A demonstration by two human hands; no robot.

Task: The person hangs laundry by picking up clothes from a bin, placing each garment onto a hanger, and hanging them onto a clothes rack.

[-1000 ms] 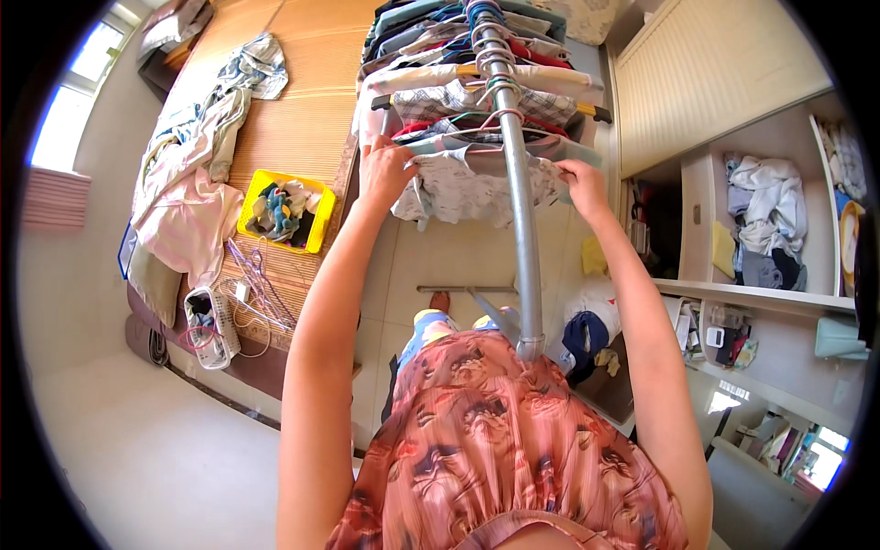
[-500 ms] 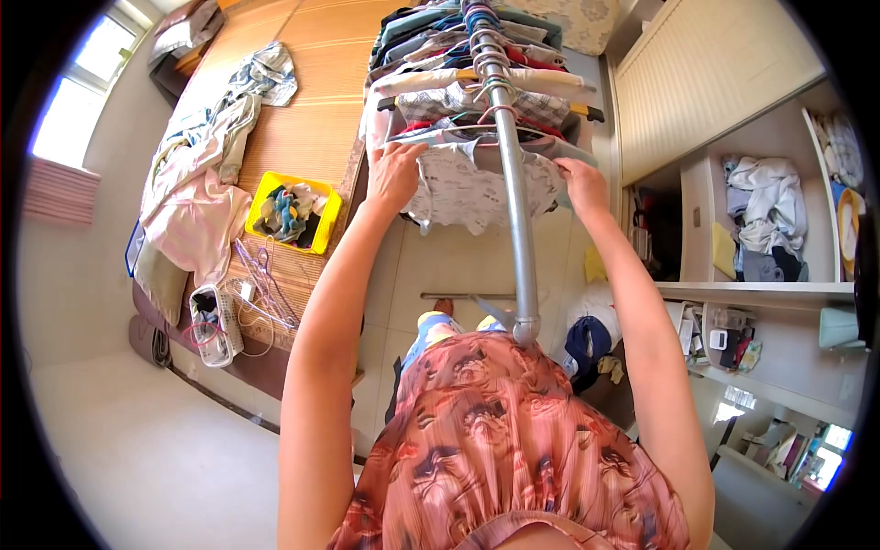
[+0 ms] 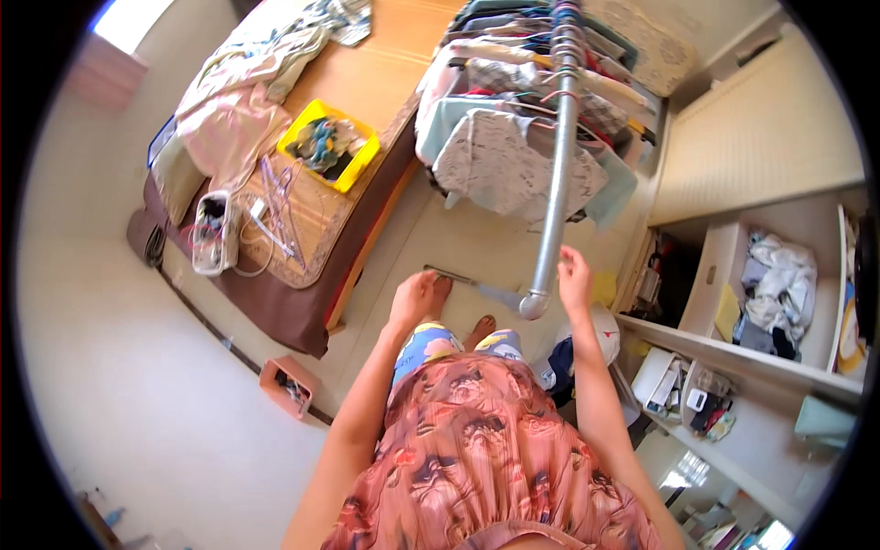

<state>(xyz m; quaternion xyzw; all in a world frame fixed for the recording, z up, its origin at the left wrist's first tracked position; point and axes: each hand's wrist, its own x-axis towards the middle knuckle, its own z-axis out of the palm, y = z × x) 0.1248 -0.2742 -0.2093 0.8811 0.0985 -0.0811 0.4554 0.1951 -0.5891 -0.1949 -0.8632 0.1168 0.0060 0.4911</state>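
Observation:
My left hand (image 3: 414, 299) hovers over the floor in front of my body, fingers loosely bent and holding nothing. Just right of the near end of the metal clothes rail (image 3: 556, 174), my right hand (image 3: 575, 278) is raised with its fingers slightly apart, also without anything in it. It does not seem to touch the rail. A white patterned shirt (image 3: 490, 165) hangs nearest to me, beyond both hands. Behind it, pale blue, checked and other clothes (image 3: 527, 55) hang closely packed on hangers, their lower parts mostly hidden.
At left, a bed (image 3: 390, 101) bears a yellow bin (image 3: 368, 156) of small cloth items, loose hangers (image 3: 275, 206), a white basket (image 3: 213, 261) and heaped clothes (image 3: 229, 124). A pink bin (image 3: 284, 371) stands near the wall. Open shelves (image 3: 747, 362) line the right side.
Both hands have let go of the white patterned shirt and drawn back toward my body. The shirt now hangs freely on the rail. The view has shifted and turned.

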